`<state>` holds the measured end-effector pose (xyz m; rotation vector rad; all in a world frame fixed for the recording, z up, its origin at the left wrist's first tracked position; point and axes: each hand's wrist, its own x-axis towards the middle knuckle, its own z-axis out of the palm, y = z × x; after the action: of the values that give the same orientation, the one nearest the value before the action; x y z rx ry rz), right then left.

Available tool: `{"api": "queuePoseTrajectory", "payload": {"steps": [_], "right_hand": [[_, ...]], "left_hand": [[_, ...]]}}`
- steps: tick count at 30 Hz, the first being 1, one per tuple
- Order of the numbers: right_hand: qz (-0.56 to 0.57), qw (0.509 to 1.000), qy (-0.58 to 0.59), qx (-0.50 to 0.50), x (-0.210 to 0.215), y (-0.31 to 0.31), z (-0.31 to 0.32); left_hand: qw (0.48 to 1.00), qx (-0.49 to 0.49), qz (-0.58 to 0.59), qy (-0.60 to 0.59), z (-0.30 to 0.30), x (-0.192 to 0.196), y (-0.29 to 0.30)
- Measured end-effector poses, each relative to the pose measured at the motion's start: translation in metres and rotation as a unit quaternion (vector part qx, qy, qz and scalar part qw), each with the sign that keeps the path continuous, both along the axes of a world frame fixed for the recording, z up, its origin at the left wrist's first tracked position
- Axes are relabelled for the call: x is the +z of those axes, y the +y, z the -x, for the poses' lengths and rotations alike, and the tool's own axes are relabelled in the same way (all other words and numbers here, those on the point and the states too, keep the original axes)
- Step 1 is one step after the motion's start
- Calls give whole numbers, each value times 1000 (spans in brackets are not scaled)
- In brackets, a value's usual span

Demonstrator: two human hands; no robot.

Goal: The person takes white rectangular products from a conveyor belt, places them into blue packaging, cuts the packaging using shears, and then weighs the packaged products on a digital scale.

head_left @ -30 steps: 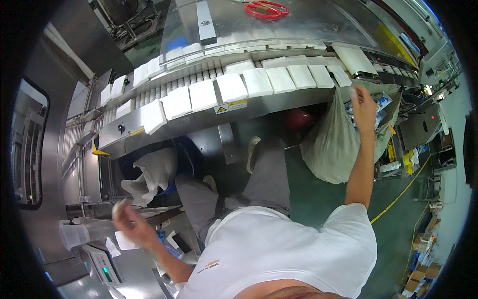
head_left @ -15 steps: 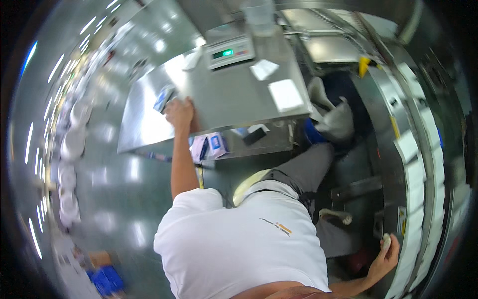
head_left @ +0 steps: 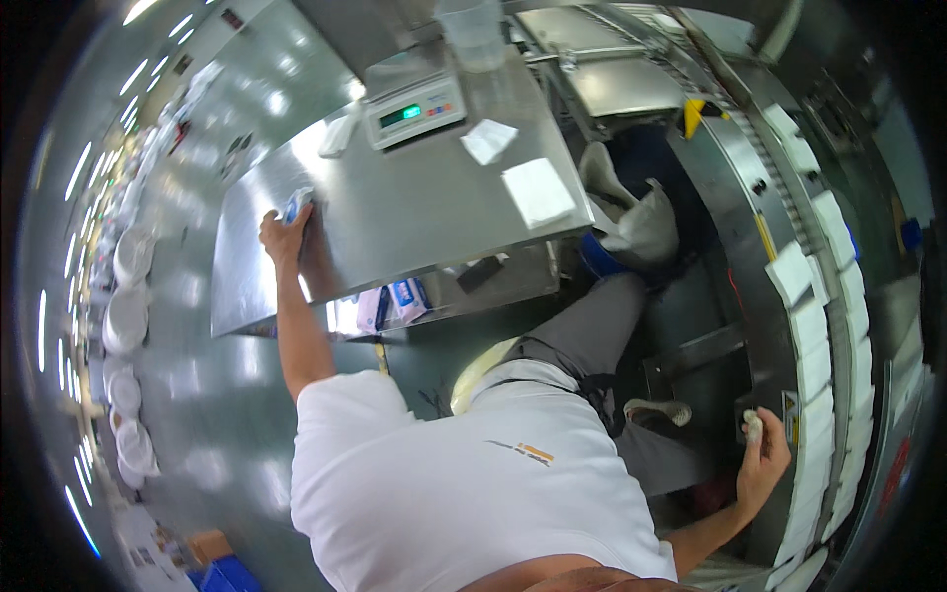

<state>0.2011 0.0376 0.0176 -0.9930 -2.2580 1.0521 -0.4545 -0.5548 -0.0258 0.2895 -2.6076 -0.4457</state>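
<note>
My left hand [head_left: 284, 233] reaches out to the far left edge of a stainless steel table [head_left: 414, 227] and grips a small blue and white packet [head_left: 297, 204] lying there. My right hand [head_left: 762, 462] is low at the right, beside the steel wall of a conveyor [head_left: 760, 247], closed on a small pale object [head_left: 753, 425]. A row of flat white packets [head_left: 811, 331] runs along the conveyor just right of that hand. My white shirt and grey trousers fill the lower middle.
A digital scale [head_left: 414, 109] with a clear container [head_left: 473, 35] behind it stands at the table's far side, with two white sheets [head_left: 538, 192] near it. Blue and white packs [head_left: 395, 301] lie on the shelf below. A pale sack [head_left: 641, 227] hangs between table and conveyor.
The view has swung round from the conveyor to the table. My left hand has settled on the packet at the table edge; my right hand stays low by the conveyor.
</note>
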Motion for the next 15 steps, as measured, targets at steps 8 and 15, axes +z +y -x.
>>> {"api": "queuePoseTrajectory", "payload": {"steps": [8,15], "right_hand": [[225,972,68,20,4,-37,42],[284,908,284,116,20,-71,122]], "left_hand": [[840,-511,-138,122,-143,63,252],[567,-801,-167,96,-286,46,429]]}}
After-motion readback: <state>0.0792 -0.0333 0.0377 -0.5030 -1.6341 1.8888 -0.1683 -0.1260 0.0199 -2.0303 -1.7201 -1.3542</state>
